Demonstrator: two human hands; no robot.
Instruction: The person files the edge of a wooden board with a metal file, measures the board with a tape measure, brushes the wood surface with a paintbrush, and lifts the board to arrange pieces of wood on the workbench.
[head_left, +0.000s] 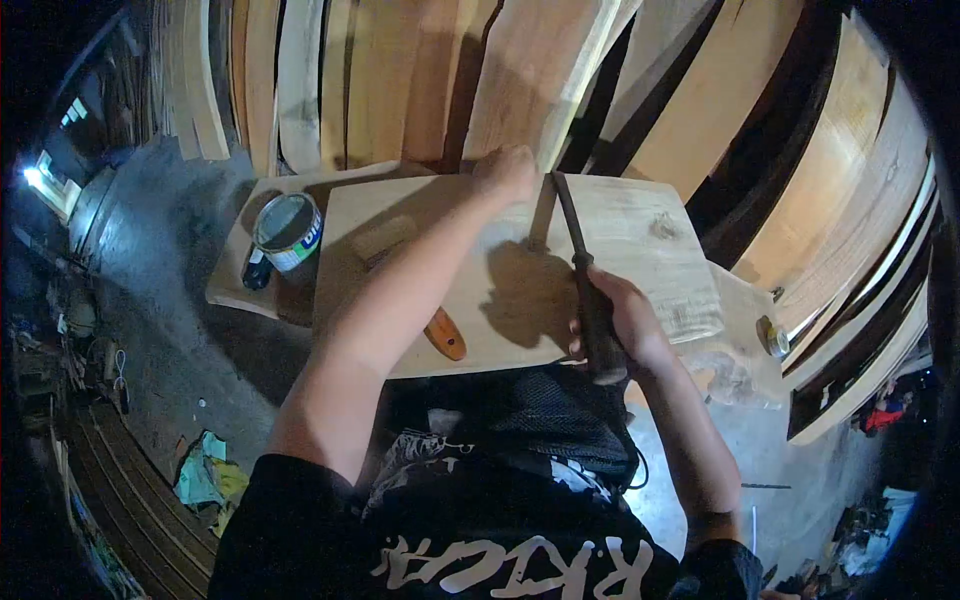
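My left hand [508, 176] is closed in a fist at the far edge of a pale wooden board [620, 230]. Its fingers curl out of sight, and I cannot make out what they hold. My right hand [622, 318] is wrapped round the thick dark handle of a long, narrow tool [568, 212], which looks like a file. The tool points away from me over the board, its tip near the far edge. Under my left forearm lies a paintbrush with an orange wooden handle [446, 335]; the forearm hides its middle.
An open metal can [287, 232] stands left of the board on a lower slab [235, 275], beside a black-handled object [257, 270]. Tall planks [700, 90] lean behind. A tape roll [774, 338] sits at the right. Green and yellow scraps [203, 470] lie on the floor.
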